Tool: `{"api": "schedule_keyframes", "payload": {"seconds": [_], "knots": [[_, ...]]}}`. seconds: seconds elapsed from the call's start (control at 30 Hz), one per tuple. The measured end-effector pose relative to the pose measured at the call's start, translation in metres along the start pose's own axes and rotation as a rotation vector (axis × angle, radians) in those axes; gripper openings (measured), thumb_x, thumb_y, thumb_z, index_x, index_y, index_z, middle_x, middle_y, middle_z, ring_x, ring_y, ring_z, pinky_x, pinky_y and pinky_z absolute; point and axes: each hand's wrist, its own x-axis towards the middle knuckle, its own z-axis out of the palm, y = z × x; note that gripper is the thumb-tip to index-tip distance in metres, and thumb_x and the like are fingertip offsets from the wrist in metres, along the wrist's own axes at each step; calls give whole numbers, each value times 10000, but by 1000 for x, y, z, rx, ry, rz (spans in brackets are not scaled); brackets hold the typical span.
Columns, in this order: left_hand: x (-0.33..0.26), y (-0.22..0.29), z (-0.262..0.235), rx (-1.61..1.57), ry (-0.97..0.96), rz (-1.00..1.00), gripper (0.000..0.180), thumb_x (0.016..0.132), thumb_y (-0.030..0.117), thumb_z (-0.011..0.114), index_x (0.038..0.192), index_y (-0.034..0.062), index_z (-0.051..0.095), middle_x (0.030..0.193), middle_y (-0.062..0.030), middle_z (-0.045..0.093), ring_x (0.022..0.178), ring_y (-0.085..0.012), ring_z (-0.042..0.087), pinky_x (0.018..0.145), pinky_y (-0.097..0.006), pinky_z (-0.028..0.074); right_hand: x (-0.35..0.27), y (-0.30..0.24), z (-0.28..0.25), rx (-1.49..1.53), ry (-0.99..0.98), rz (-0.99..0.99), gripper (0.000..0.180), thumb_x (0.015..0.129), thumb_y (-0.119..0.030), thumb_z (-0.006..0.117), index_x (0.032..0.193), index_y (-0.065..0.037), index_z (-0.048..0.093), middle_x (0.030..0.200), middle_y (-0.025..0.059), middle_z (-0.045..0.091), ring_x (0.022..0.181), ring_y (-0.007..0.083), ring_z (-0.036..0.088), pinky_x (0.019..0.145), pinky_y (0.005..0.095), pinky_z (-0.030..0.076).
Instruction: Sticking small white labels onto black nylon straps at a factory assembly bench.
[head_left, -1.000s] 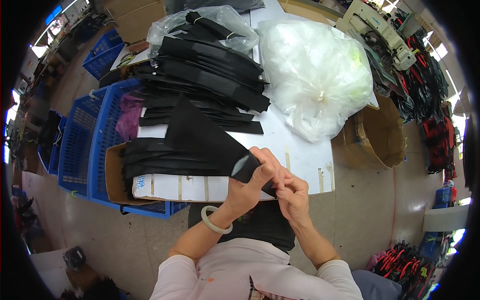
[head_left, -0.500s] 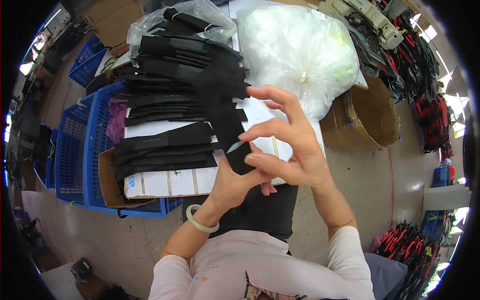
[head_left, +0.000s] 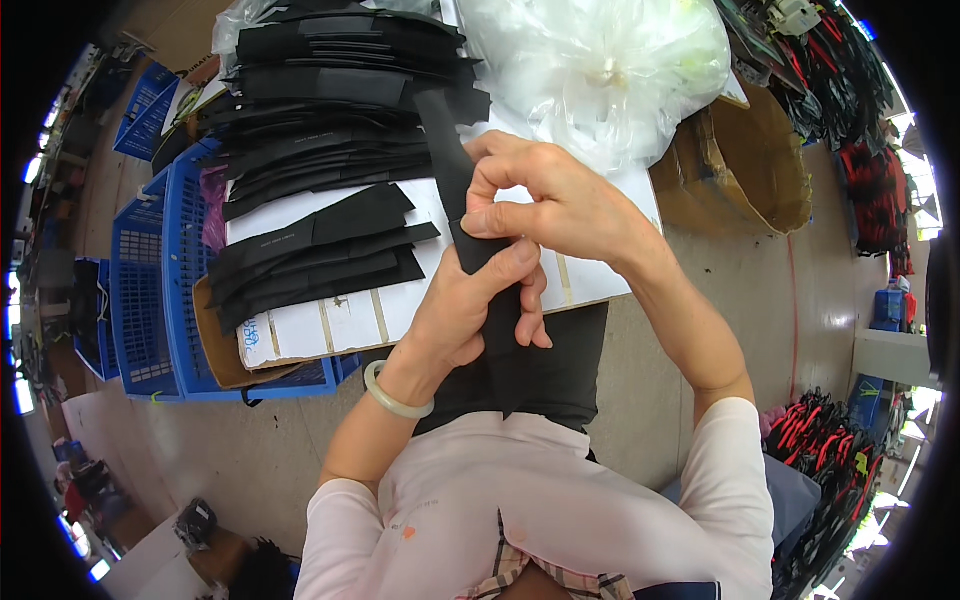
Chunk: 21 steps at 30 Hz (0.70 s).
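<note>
The person wears a pale pink top with short sleeves [head_left: 740,470] that end above the elbows, leaving both forearms bare. A small orange mark sits on the chest of the top [head_left: 408,532]. A strip of plaid fabric in tan and red [head_left: 540,578] shows at the lower edge, beside a dark blue band. A smooth, pale green bangle [head_left: 392,398] circles the left wrist. Both hands are bare, with no rings or gloves.

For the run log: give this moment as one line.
left hand: grips black strip | right hand: pinches strip | behind: strip stack on white board, plastic bag, blue crates
</note>
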Motion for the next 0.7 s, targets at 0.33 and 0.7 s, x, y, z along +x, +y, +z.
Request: {"api": "schedule_keyframes", "payload": {"seconds": [0.33, 0.7], "knots": [[5, -5, -14, 73, 246, 199, 539, 1037, 477, 323, 968, 6, 574, 865, -126, 596, 848, -240, 646, 867, -448, 538, -42, 23, 16, 612, 431, 101, 201, 879, -156, 671, 1008, -3, 652, 1014, 52, 643, 884, 113, 602, 809, 268, 478], [-62, -17, -22, 1066, 459, 438, 106, 903, 51, 549, 950, -16, 617, 931, -104, 630, 865, -175, 590, 839, -320, 454, -104, 59, 32, -526, 594, -326, 141, 713, -9, 749, 793, -29, 635, 759, 70, 612, 698, 229, 591, 614, 328, 455]]}}
